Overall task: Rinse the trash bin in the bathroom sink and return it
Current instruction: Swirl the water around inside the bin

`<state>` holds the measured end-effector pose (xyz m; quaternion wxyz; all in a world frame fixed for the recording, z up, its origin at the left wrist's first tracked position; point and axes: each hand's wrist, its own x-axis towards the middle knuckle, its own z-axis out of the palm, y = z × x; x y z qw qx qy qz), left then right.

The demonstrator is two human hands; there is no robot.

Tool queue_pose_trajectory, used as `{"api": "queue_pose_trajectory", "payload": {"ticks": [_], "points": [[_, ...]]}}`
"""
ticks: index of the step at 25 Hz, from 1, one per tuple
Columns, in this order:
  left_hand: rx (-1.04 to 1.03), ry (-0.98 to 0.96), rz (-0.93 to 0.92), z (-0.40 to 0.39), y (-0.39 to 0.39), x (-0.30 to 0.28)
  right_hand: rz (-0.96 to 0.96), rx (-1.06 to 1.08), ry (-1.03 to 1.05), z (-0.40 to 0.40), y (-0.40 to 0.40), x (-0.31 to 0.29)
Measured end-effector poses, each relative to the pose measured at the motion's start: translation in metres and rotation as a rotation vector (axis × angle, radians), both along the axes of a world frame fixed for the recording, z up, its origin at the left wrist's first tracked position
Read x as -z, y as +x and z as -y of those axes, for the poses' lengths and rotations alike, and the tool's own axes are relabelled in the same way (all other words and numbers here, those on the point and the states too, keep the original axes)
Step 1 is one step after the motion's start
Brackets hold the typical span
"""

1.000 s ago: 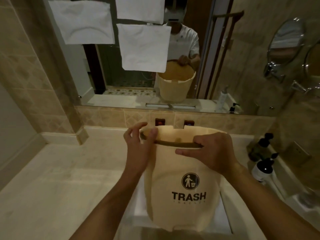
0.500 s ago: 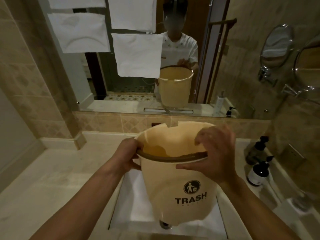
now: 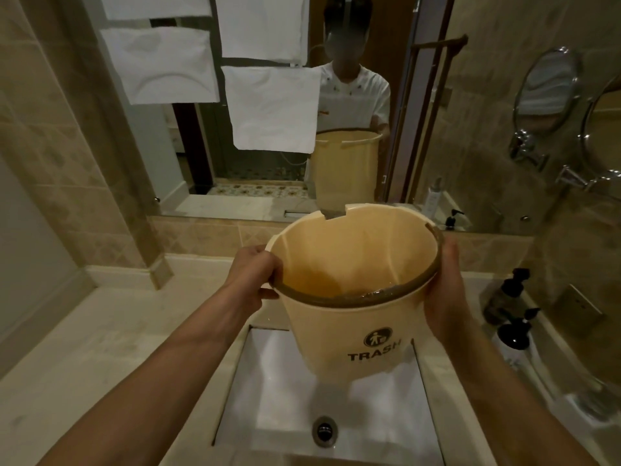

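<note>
Trash bin (image 3: 353, 317), a cream plastic pail with a dark band round its rim and the word TRASH printed on its front, hangs in the air above the sink (image 3: 279, 391), touching nothing but the two hands. Only the head view is given. The bin's mouth is tipped toward the camera, so its inside shows, and a little water glints along the near inner edge just under the rim; the tilt looks meant to swill that water round the walls, though that is a judgement. The left hand (image 3: 252, 277) clasps the rim on the bin's left side, fingers curled over the edge and thumb below it on the outer wall. The right hand (image 3: 443, 297) is pressed against the bin's right wall, fingers wrapped round toward the far side, taking the weight there. With one hand on each side the bin can be rocked or tipped over the basin, whose drain (image 3: 324, 429) lies below and nearer the camera than the bin's base, so any spill should fall into the sink. Right of the bin, dark pump bottles (image 3: 510, 297) stand on the counter (image 3: 100, 348), well apart from it. Behind the bin the mirror (image 3: 396, 95) gives back the person holding it, with white cloths (image 3: 272, 109) hanging at its upper left.
</note>
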<state>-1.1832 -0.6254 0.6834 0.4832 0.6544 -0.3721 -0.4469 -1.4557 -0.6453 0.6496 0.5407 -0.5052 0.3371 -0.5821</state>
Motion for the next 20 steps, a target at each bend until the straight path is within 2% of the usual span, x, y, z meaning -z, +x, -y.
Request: {"api": "queue_pose_trajectory", "payload": {"ticks": [4,6,9,11,13,15,18,20], "points": [[0.03,0.029,-0.001,0.003,0.002,0.009,-0.018,0.057,0.202,0.019,-0.006,-0.015],[0.018,-0.022,0.023,0.004,0.003,0.013,0.056,0.164,0.276,0.018,0.003,-0.006],[0.03,-0.281,-0.053,-0.002,0.009,0.027,0.261,0.359,0.35,0.009,0.019,-0.002],[0.117,-0.467,-0.086,-0.011,0.007,0.044,0.294,0.398,0.355,0.007,0.025,-0.007],[0.096,-0.635,-0.022,-0.017,-0.002,0.058,0.219,0.353,0.324,0.008,0.026,-0.008],[-0.027,-0.743,0.022,-0.014,-0.008,0.064,0.109,0.272,0.261,0.007,0.023,-0.005],[-0.205,-0.785,0.001,-0.001,0.0,0.062,-0.127,0.184,0.015,0.008,0.016,0.008],[-0.244,-0.754,0.013,0.003,-0.001,0.06,-0.15,0.172,0.002,0.012,0.018,0.014]]}}
